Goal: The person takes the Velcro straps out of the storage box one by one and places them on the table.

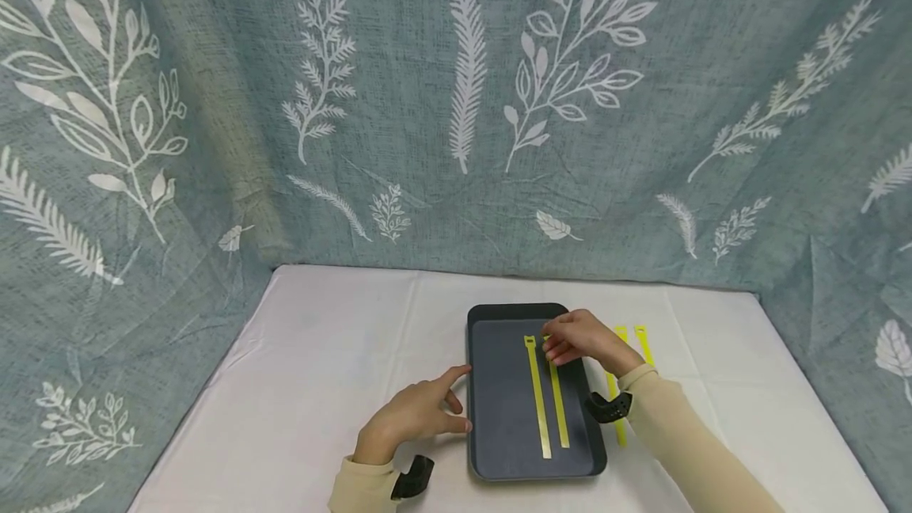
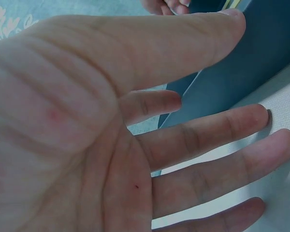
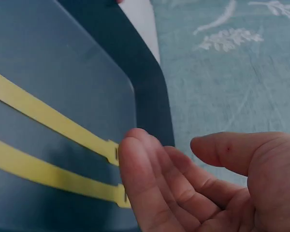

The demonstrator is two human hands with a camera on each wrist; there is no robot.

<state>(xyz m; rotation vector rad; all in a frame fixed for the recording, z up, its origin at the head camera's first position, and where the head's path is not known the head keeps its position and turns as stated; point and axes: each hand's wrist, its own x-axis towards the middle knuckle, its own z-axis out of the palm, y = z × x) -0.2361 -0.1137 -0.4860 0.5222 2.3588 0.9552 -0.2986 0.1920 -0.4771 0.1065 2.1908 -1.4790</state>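
Note:
Two yellow cable straps with slotted heads lie lengthwise in a dark grey tray [image 1: 499, 418]. The left strap [image 1: 538, 402] is fully visible in the head view; the right strap [image 1: 560, 414] has its upper part partly behind my right hand [image 1: 583, 337]. That hand hovers at the slotted heads with thumb and fingers apart and nothing between them; in the right wrist view its fingertips [image 3: 135, 154] overlap the strap ends. My left hand [image 1: 413, 416] is at the tray's left side, fingers spread, with index fingertip and thumb tip right at the wall.
Two more yellow straps [image 1: 643, 339] lie on the white tablecloth [image 1: 342, 355] right of the tray, partly hidden by the right wrist and sleeve. A blue-green curtain [image 1: 413, 101] with white leaf prints hangs behind and beside the table. Each wrist wears a black device [image 1: 413, 478].

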